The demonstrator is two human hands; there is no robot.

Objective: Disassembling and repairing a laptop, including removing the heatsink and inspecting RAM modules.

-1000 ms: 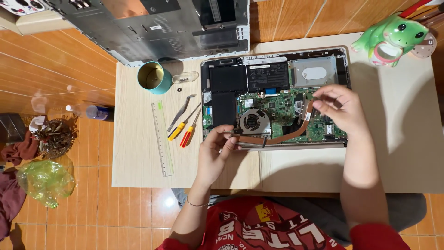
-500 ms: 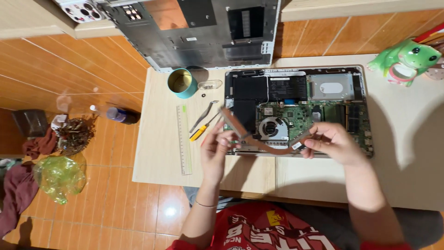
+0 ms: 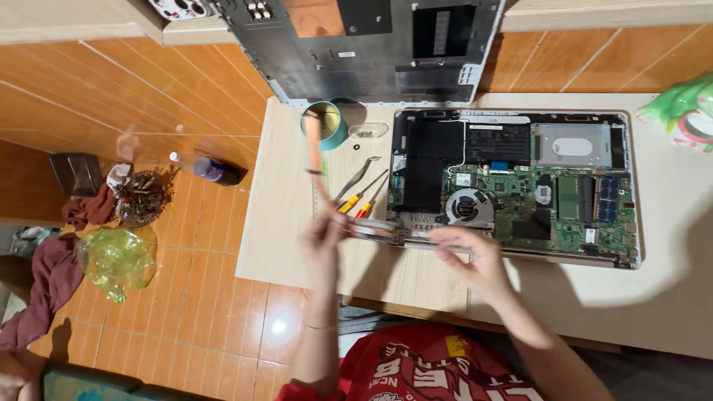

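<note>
An opened laptop (image 3: 572, 189) lies on the pale table (image 3: 282, 223), its green board, black battery and round fan (image 3: 468, 208) exposed. My left hand (image 3: 323, 238) is off the laptop's left front corner. It grips a long copper-coloured strip (image 3: 313, 145), which stands up and is blurred, over the ruler and the hand tools. My right hand (image 3: 475, 256) rests at the laptop's front edge just below the fan, fingers spread, holding nothing.
The laptop's grey bottom cover (image 3: 371, 44) leans at the back. A teal cup (image 3: 329, 126), a small clear dish (image 3: 368, 131), tweezers and yellow-and-red screwdrivers (image 3: 362, 194) lie left of the laptop. A green toy (image 3: 679, 111) is far right. A bottle (image 3: 215, 171) and a green bag (image 3: 111, 256) lie on the floor.
Both hands held the copper strip over the laptop; now my right hand has let go, and my left hand has swung it up and left, clear of the laptop.
</note>
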